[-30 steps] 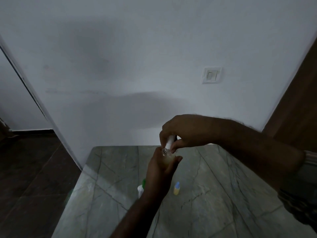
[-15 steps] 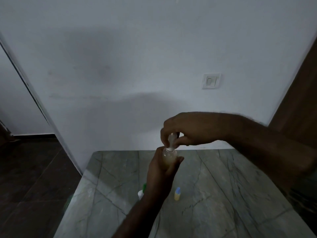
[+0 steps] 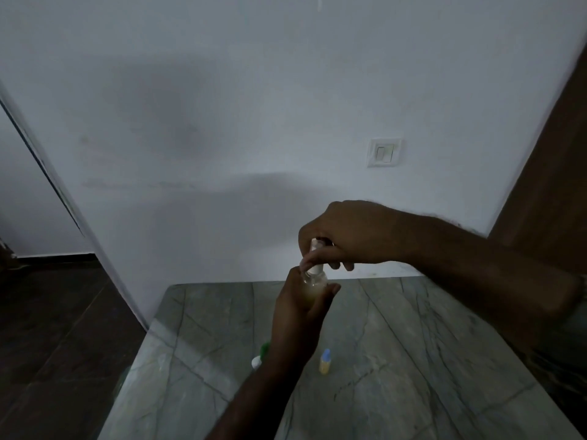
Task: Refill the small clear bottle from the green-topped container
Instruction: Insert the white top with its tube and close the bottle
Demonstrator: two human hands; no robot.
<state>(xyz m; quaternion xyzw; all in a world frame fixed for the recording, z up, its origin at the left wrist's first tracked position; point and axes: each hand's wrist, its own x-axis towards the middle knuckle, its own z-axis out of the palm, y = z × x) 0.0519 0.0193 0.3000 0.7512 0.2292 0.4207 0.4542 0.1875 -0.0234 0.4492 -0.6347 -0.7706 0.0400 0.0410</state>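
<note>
Running dark veins across grey-green stone on the table (image 3: pixel 413 344). Glowing pale yellow inside the small clear bottle (image 3: pixel 315 283), under a white pump top (image 3: pixel 315 250). Peeking green over white on the green-topped container (image 3: pixel 263 349). Sitting blue above yellow on the dropper bottle (image 3: pixel 324 365). Lying dark brown across the floor tiles (image 3: pixel 57 328).

**Layout.** The small bottle (image 3: pixel 315 282) is upright inside the curled fingers (image 3: pixel 330 289) of the left hand (image 3: pixel 297 312), held above the table (image 3: pixel 428 344). Its pump top (image 3: pixel 315 249) stands just above those fingers, pinched between the fingertips (image 3: pixel 317 258) of the right hand (image 3: pixel 352 233), which is directly over the left. On the table below the left fingers, the container (image 3: pixel 263 350) is to their left, partly hidden behind the left forearm. A dropper bottle (image 3: pixel 324 362) stands upright to their right. The wall switch (image 3: pixel 384 152) is above and right of the right fingers, on the wall (image 3: pixel 222 122) behind the table.
</note>
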